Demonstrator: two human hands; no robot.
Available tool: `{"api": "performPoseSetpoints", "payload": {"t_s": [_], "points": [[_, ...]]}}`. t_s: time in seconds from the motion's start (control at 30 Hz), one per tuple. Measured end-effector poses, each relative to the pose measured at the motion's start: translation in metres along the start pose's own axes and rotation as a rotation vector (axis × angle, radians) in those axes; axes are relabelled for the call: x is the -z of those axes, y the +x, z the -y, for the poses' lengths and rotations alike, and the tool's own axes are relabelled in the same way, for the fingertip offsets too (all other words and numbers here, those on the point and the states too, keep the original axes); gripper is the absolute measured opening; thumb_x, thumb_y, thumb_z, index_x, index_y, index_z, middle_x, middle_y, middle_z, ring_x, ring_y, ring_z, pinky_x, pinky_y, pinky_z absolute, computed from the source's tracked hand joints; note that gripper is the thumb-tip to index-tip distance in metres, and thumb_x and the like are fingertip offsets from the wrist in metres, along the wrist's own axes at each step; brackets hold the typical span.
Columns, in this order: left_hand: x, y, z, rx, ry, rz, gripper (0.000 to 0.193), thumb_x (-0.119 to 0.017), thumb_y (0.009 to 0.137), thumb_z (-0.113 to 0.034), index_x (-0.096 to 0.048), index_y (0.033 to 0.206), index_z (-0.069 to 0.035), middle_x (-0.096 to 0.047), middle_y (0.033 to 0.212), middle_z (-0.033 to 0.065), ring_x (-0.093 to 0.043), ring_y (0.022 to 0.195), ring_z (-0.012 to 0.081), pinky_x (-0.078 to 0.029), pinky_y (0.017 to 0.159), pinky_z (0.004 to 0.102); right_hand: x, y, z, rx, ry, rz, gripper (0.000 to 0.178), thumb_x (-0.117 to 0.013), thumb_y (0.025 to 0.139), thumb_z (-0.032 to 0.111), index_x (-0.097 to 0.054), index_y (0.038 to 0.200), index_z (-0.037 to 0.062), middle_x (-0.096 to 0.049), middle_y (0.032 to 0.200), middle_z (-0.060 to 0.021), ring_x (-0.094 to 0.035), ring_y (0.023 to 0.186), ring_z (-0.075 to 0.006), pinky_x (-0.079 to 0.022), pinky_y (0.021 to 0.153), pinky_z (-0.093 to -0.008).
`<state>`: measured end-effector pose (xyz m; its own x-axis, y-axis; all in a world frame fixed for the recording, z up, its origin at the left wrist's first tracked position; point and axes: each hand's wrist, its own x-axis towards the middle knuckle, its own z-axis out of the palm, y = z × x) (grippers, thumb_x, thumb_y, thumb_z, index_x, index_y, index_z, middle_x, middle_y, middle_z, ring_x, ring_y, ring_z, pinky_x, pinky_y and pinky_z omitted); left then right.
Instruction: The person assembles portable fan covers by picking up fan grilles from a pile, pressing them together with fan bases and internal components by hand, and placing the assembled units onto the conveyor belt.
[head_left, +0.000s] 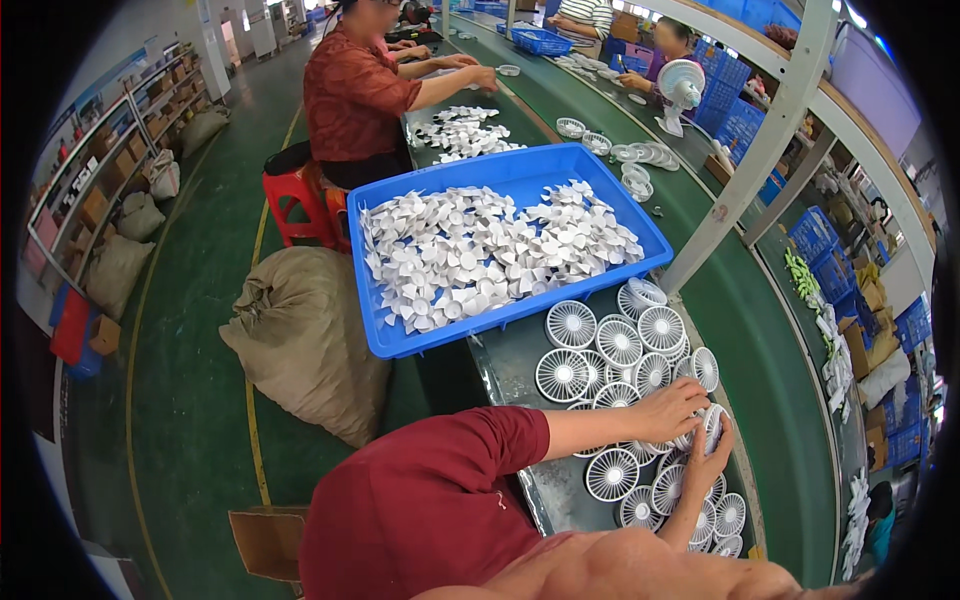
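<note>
My right hand grips a white round fan grille by its edge, tilted up on its side at the right of the table. From the left, my left hand reaches across with its fingers bent against the same grille; its fingertips are partly hidden. Around and under both hands lie many white round fan grilles with radial ribs, some overlapping. Beyond them a blue tray holds a heap of small white fan blades.
The grilles lie on a dark table beside a green conveyor belt. A white post rises right of the tray. Left on the floor stands a stuffed sack. A co-worker in a patterned red shirt works at the far table.
</note>
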<state>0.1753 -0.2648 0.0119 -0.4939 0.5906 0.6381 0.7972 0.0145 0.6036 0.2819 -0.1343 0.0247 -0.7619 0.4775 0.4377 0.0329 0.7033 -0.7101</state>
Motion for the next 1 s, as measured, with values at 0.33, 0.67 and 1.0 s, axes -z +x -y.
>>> {"api": "performPoseSetpoints", "payload": {"t_s": [0.33,0.67,1.0], "points": [[0.004,0.001,0.003,-0.014,0.019,-0.022,0.033,-0.059,0.084,-0.017,-0.055,0.112,0.0,-0.051,0.119,0.0167,-0.042,0.119,0.0354,-0.038,0.101,0.0432,-0.003,0.002,0.002,0.029,0.006,-0.008,0.049,-0.068,0.081,0.017,-0.052,0.124,0.0006,-0.054,0.124,-0.019,-0.052,0.115,-0.0325,-0.039,0.099,-0.0388],[0.005,0.002,0.002,-0.02,0.042,-0.009,0.034,-0.058,0.085,-0.018,-0.056,0.115,0.0,-0.051,0.121,0.0173,-0.042,0.121,0.0354,-0.038,0.101,0.0428,-0.003,0.001,0.003,0.019,-0.03,-0.022,0.05,-0.07,0.08,0.019,-0.053,0.123,0.002,-0.055,0.122,-0.0172,-0.052,0.113,-0.031,-0.04,0.097,-0.0381],[0.007,0.003,0.0,0.005,0.015,-0.007,0.035,-0.059,0.085,-0.019,-0.056,0.114,0.0,-0.052,0.119,0.017,-0.044,0.118,0.0343,-0.038,0.101,0.042,-0.003,0.0,0.003,-0.017,-0.009,-0.028,0.051,-0.071,0.079,0.019,-0.053,0.124,0.0023,-0.055,0.123,-0.0176,-0.052,0.115,-0.0319,-0.039,0.099,-0.039]]}}
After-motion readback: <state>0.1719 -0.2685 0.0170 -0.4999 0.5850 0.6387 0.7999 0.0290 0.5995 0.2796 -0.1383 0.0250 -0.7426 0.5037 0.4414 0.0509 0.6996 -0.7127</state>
